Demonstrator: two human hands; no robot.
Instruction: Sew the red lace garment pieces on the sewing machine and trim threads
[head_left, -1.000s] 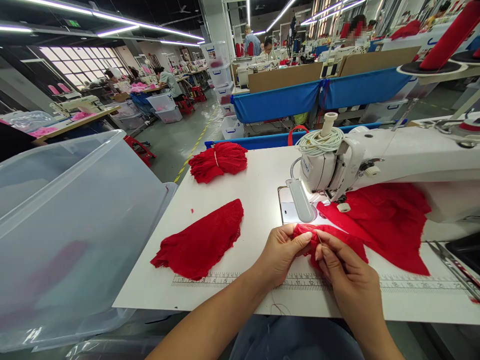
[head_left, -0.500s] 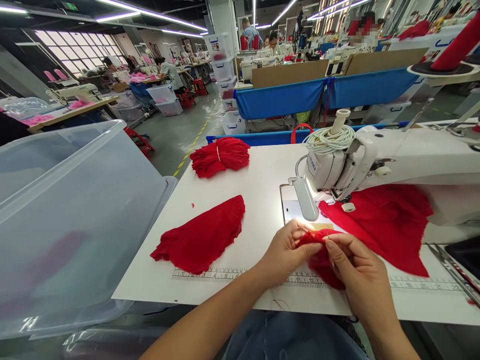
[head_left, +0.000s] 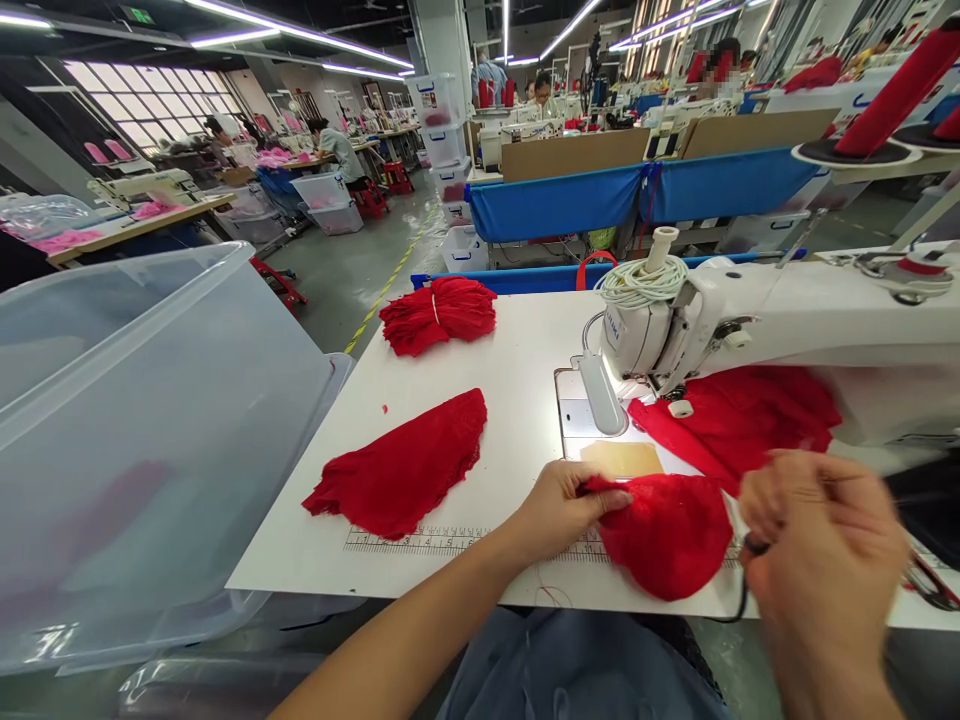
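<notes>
Cloth [head_left: 667, 545], sm. & red; had it pinched tight in L hand [head_left: 566, 508], spread out to that hand's R above tabletop [head_left: 517, 370]; saw R hand [head_left: 825, 550] motion-blurred, curled, just R of cloth; couldn't tell if gripping anything; saw yellowish patch [head_left: 622, 459] just beyond L hand; noted sewing machine [head_left: 810, 310] ahead of R hand, w/ bigger red fabric [head_left: 757, 420] partly under it; saw flat red piece [head_left: 401, 465] L of L hand, plus tied red bundle [head_left: 412, 315] farther ahead & L of same hand.
</notes>
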